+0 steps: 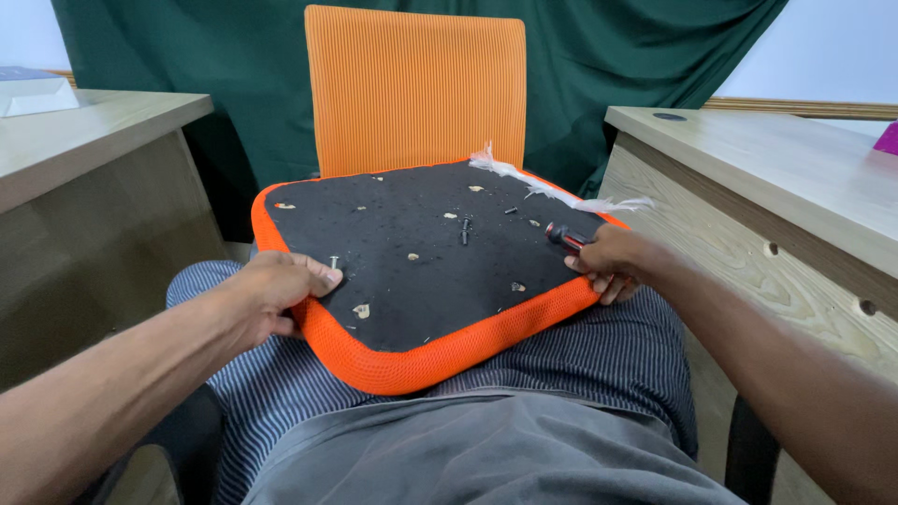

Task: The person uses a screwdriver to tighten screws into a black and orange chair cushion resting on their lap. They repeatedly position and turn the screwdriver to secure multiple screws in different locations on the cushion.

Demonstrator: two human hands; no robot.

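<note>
An orange chair seat [412, 365] lies upside down across my lap, its black underside [421, 243] facing up. My left hand [276, 292] grips the seat's left edge, with a small screw [333, 263] standing by its fingertips. At the right edge my right hand [613, 262] is closed around a screwdriver with a red and black handle [564, 237]. More loose screws [465, 227] and bits of debris lie scattered on the black surface.
An orange chair back [416, 89] stands upright behind the seat, before a dark green curtain [234, 56]. Wooden desks flank me, one on the left [84, 131] and one on the right [776, 159]. White torn fabric [552, 192] hangs at the seat's far right edge.
</note>
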